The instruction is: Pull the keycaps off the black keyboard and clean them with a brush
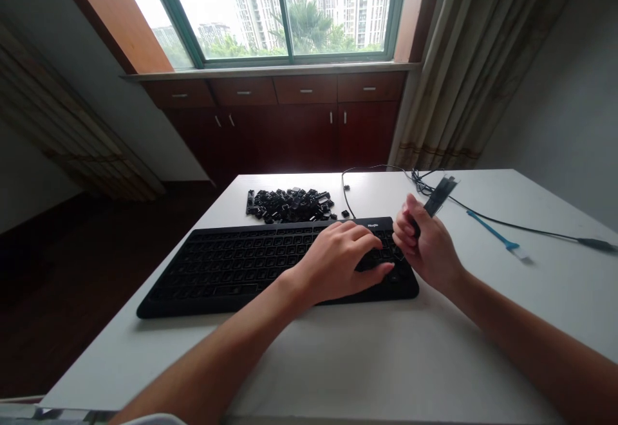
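the left hand (338,264) lies open on the black keyboard (226,270), the right hand (427,245) is holding a flat dark tool (440,196) above it, and a pile of loose keycaps (290,206) is behind the keyboard.

This is looking like a room in a home: a dark-red wooden cabinet with metal handles (275,135) is running beneath a green-framed window (284,13), long beige curtains (449,71) are hanging beside it, and pale apartment towers (261,9) are rising outside.
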{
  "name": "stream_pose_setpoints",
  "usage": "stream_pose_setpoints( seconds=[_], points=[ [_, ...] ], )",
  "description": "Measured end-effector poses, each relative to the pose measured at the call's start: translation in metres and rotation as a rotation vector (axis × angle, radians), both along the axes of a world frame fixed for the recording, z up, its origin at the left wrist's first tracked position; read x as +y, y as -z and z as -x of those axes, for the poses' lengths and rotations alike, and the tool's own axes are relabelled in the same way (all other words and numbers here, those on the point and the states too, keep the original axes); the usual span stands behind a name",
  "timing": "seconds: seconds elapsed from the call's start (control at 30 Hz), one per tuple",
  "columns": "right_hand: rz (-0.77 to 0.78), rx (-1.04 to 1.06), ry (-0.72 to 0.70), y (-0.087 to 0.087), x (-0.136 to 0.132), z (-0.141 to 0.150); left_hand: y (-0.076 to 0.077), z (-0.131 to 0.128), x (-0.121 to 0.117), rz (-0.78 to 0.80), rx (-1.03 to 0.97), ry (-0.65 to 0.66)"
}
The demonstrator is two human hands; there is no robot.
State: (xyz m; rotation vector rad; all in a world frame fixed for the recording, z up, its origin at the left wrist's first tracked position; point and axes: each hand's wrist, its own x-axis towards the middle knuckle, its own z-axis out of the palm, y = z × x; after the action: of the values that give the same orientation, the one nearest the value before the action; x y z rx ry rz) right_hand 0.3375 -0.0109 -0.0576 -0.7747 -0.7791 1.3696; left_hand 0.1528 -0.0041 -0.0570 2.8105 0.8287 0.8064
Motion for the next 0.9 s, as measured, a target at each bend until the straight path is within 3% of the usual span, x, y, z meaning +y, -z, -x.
stream_pose_setpoints(
  seconds=[0.13,0.43,0.7,0.9],
  points=[
    [0.080,-0.044,0.000,-0.001,0.000,0.002,0.006,-0.004,-0.004,0.005,0.001,0.079],
    [0.148,-0.079,0.038,-0.003,-0.006,0.010,0.013,-0.009,-0.003,-0.020,-0.070,0.127],
    [0.022,-0.191,0.098,0.004,-0.011,0.014,0.015,-0.010,-0.002,-0.036,-0.100,0.124],
    [-0.121,-0.463,0.165,0.009,-0.021,0.016,0.015,-0.009,-0.001,-0.022,-0.109,0.130]
  ],
)
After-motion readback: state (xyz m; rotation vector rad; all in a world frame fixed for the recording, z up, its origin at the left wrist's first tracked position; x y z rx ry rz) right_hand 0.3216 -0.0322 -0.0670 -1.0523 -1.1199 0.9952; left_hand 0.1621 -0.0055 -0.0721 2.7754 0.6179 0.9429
